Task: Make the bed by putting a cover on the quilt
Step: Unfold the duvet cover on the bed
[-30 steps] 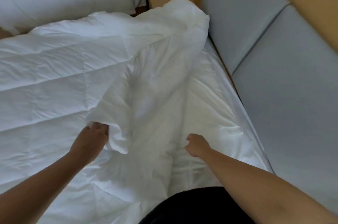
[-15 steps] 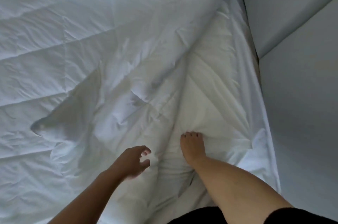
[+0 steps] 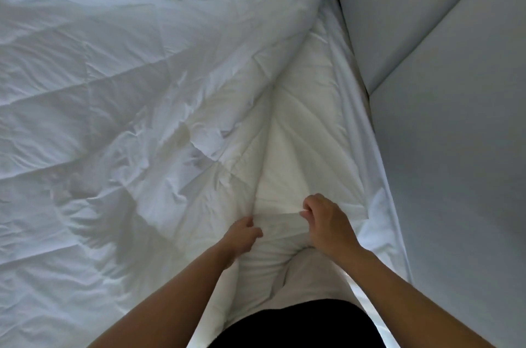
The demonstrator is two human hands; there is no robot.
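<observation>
**Both hands bunched in bedding at near edge**

While both forearms reach fwd from the bottom of the view, the hands sit close together on white bedding just ahead of the person's dark clothing.

L hand: fingers curled, closed on a fold of white fabric, at the near end of the long crease where the quilt edge meets the cover. Which layer it pinches – can't tell, all white.

R hand: just right of the L hand, small gap btw them, fingers curled into a loose fist w/ fabric gathered under and around the knuckles. Looks clamped on the cover, but the exact layer isn't clear.

Quilt: stitched in big squares, rumpled, spread left of the hands and running up to the top of the view. Its right edge lies over the cover along a diagonal fold that climbs away from the hands.

Cover: smoother, slightly creamier strip right of the quilt, running from the hands upward. Radiating creases fan out from the R hand. Thin white edge of it trails further right, beside the grey padded panels.

Panels: right of the hands, two pieces w/ a seam btw them, filling the right side.
</observation>
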